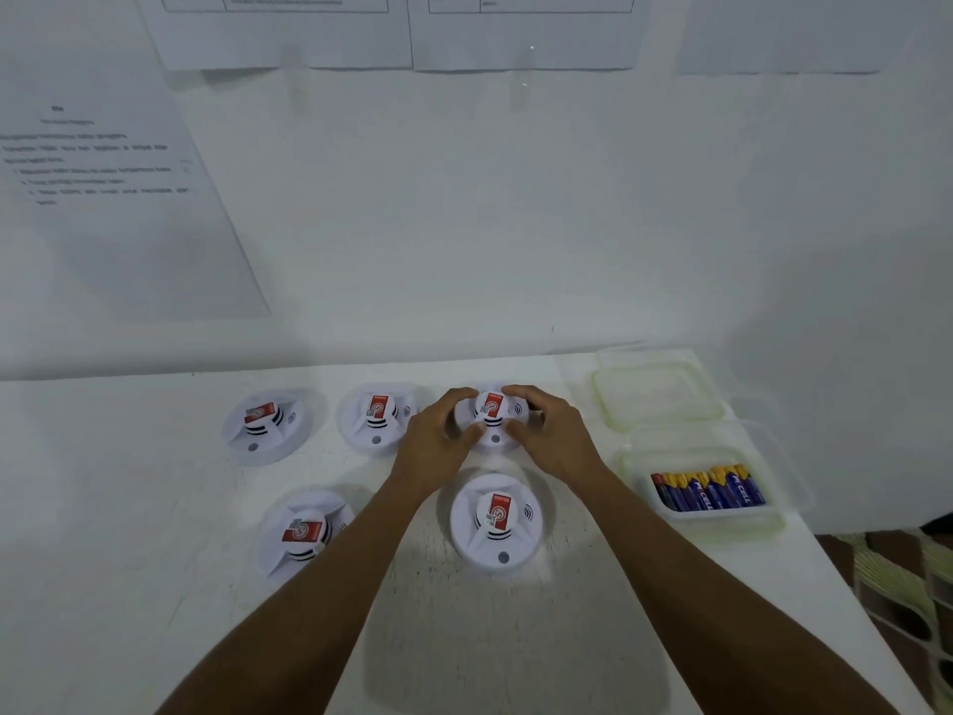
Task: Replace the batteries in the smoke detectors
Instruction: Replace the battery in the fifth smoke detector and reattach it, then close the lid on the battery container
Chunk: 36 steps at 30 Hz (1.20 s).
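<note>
Hands, left hand [438, 430] and right hand [549, 430], curl around the far-right smoke detector [492, 412] on the table [154, 508]; all five detectors appear unopened, batteries [709, 490] boxed nearby.

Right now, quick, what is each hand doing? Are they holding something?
Left hand: curled round the left side of the back-right smoke detector, gripping it.
Right hand: curled round the right side of the same detector, gripping it.
</note>
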### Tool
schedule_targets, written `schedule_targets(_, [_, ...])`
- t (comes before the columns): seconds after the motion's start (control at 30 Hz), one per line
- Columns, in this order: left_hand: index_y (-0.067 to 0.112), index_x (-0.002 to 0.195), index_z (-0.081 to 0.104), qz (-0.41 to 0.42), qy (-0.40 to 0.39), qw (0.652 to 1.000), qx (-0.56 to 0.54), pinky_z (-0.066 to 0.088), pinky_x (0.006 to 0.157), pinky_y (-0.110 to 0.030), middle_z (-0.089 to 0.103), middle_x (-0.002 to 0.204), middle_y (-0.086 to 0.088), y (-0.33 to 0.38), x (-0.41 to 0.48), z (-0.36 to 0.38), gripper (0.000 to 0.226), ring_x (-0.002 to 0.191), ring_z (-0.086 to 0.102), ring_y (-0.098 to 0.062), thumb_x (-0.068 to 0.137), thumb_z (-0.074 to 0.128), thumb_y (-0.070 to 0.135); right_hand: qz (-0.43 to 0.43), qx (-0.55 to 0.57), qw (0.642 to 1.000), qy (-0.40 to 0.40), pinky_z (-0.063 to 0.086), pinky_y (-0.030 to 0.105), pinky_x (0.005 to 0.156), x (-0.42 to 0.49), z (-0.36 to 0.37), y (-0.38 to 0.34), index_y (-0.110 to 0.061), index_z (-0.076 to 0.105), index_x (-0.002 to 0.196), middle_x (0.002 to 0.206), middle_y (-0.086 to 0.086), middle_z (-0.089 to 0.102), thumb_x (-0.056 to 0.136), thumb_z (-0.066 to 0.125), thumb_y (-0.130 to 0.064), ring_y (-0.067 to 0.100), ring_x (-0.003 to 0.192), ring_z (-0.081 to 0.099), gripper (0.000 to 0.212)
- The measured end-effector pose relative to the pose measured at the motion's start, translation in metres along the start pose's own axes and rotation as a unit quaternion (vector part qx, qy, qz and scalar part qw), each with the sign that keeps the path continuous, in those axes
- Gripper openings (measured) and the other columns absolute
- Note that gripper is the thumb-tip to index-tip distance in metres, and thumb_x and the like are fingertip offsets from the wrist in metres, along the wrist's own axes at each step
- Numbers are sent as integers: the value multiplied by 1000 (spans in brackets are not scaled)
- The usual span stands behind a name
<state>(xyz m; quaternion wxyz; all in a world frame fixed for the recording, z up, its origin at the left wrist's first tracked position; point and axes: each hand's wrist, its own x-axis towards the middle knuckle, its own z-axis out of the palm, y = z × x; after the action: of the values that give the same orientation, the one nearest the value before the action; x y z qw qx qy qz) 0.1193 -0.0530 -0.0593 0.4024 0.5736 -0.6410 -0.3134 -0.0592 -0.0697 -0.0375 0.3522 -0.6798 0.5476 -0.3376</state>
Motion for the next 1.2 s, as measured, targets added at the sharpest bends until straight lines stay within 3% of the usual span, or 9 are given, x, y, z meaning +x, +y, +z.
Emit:
schedule_targets(0.17, [25,123,58,-3,8,1000,19,55,86,-42,67,114,10,5,-2,3,33,90,67,-15,92,62,31,6,-8,1000,-2,47,26,99,1,3,0,-14,61,130,128,3,65,92,65,-14,19,114,62,38])
schedule_targets(0.3, [21,128,55,-9,20,1000,15,46,91,-25,62,123,3,14,-2,1,38,102,58,-12,92,64,30,17,-5,1000,7,43,22,92,-5,-5,-9,-20,61,127,129,-3,63,93,64,-20,14,111,58,34])
schedule_targets(0.43, [21,133,52,8,43,999,10,36,100,-22,55,131,4,35,-4,-3,52,117,49,-8,87,69,36,6,75,997,34,48,22,94,-27,-31,-26,-24,66,121,122,-12,65,92,66,-20,7,109,60,30])
schedule_targets(0.57, [29,131,51,48,14,999,7,35,92,-11,51,126,11,71,-11,10,48,114,45,-2,87,70,25,-27,99,990,95,51,15,85,-59,-79,-25,-22,70,110,110,-10,70,89,69,-16,2,100,64,22])
schedule_targets(0.67, [33,126,51,88,-27,996,9,30,88,2,51,127,14,95,-23,38,45,114,47,0,86,71,27,-51,37,988,143,52,17,80,-84,-125,-3,-25,71,108,110,-12,69,88,70,-15,3,97,63,22])
schedule_targets(0.77, [27,131,50,98,-75,992,3,33,102,-11,49,132,13,108,-36,74,54,120,45,0,83,74,32,-65,-86,980,166,50,26,84,-105,-168,31,-26,70,111,114,-13,66,88,71,-18,10,103,59,24])
schedule_targets(0.87, [40,133,41,71,-118,990,9,34,102,-22,42,135,19,115,-45,104,70,124,41,0,74,78,44,-37,-121,975,180,45,33,93,-120,-198,65,-27,70,110,117,-12,61,88,70,-19,15,113,53,24])
schedule_targets(1.03, [38,140,39,28,-138,990,-18,32,103,-22,43,140,17,118,-54,137,96,129,39,-2,58,90,44,38,-3,988,150,45,6,74,-129,-217,93,-28,71,106,116,-14,65,91,68,-19,3,95,64,18])
schedule_targets(1.2, [38,139,40,2,-105,993,-57,39,109,-29,47,140,10,119,-53,147,104,130,44,-6,51,95,39,60,101,984,134,54,23,74,-125,-227,103,-29,72,104,103,-11,72,92,66,-17,10,83,68,18])
